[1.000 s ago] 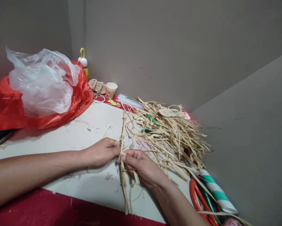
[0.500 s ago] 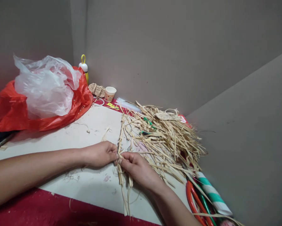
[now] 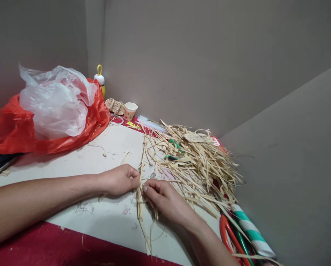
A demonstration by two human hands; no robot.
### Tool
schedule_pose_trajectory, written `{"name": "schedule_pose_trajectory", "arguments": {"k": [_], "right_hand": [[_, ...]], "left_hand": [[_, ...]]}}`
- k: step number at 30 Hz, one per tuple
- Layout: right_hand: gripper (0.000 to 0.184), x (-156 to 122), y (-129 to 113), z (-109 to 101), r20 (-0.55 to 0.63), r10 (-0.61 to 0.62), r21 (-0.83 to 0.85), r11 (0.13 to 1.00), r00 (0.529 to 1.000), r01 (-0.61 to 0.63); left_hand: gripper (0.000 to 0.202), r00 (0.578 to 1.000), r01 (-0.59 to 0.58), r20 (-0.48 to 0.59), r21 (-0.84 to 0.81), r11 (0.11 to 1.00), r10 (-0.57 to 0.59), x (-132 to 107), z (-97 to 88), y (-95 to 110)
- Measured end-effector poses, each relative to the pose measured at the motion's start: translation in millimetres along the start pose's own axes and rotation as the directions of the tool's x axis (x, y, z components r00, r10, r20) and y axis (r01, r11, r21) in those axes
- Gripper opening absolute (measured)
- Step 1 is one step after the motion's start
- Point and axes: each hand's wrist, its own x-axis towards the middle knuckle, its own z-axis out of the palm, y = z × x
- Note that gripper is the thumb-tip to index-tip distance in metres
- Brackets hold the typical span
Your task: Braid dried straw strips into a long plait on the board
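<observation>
Head view: left hand (image 3: 122, 180) and right hand (image 3: 166, 201) pinch a straw strand (image 3: 139, 203) over the white board (image 3: 117, 142), its loose ends trailing toward the near edge. A straw heap (image 3: 212, 162) sprawls just to its right, red handles (image 3: 223, 229) and a striped roll (image 3: 251, 229) lie near the right forearm (image 3: 205, 236), and a red bag (image 3: 13, 123) bulges beyond the left forearm (image 3: 43, 195).

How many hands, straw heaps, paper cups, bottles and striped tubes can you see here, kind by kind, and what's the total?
Hands: 2, left hand and right hand
Straw heap: 1
Paper cup: 1
Bottle: 1, with a yellow loop
Striped tube: 1, green and white
Total: 6
</observation>
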Motion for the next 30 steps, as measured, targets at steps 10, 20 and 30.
{"name": "schedule_pose_trajectory", "arguments": {"k": [10,20,30], "right_hand": [[0.022,2,0,26,0.057,0.22,0.672,0.713,0.974,-0.2],[0.033,-8,2,42,-0.287,0.001,-0.114,0.993,0.958,-0.035],[0.03,-26,-15,41,-0.02,-0.179,-0.554,0.821,0.984,0.138]], "left_hand": [[0.018,0.991,-0.079,-0.099,0.125,0.989,0.092,-6,4.4,6],[0.02,0.993,-0.057,-0.113,-0.121,0.991,0.043,-8,11.7,7],[0.017,0.991,0.039,-0.106,-0.314,0.949,-0.076,-7,12.3,4]]}}
